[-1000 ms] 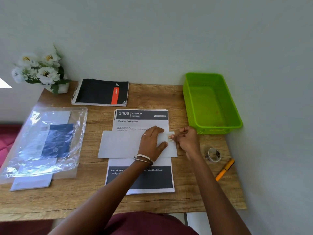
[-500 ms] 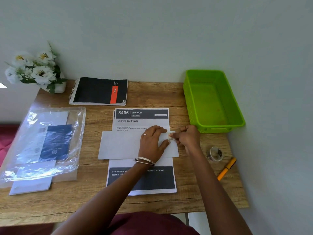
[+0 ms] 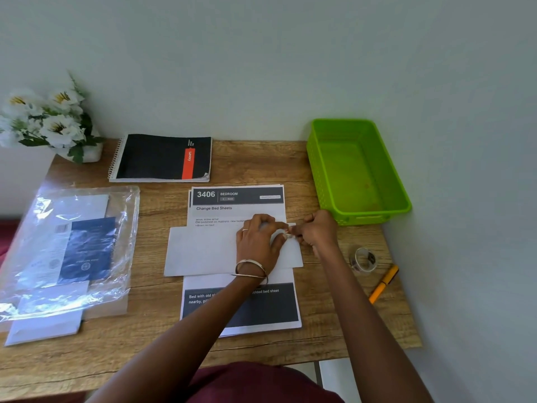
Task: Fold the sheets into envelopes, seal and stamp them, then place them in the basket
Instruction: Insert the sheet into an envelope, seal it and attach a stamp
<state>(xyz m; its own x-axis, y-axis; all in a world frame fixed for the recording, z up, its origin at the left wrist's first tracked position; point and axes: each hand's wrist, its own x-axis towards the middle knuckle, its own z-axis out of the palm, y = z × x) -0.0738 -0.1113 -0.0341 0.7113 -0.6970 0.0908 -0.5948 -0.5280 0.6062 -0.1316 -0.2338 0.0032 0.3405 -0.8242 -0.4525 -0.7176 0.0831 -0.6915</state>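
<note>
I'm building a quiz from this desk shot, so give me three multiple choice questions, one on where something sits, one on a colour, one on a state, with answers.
1. Where does the roll of clear tape lie?
A. Inside the basket
B. On the table between the basket and the orange pen
C. On the notebook

2. What colour is the basket?
A. Bright green
B. Blue
C. White

3. What is the state of the basket?
A. Holds one envelope
B. Stuffed with papers
C. Empty

Answers:
1 B, the tape sits on the wood nearer the person than the basket, just beyond the orange pen.
2 A, its walls and floor are lime green.
3 C, only its bare floor shows, while the envelope lies under the left hand and right hand.
</note>
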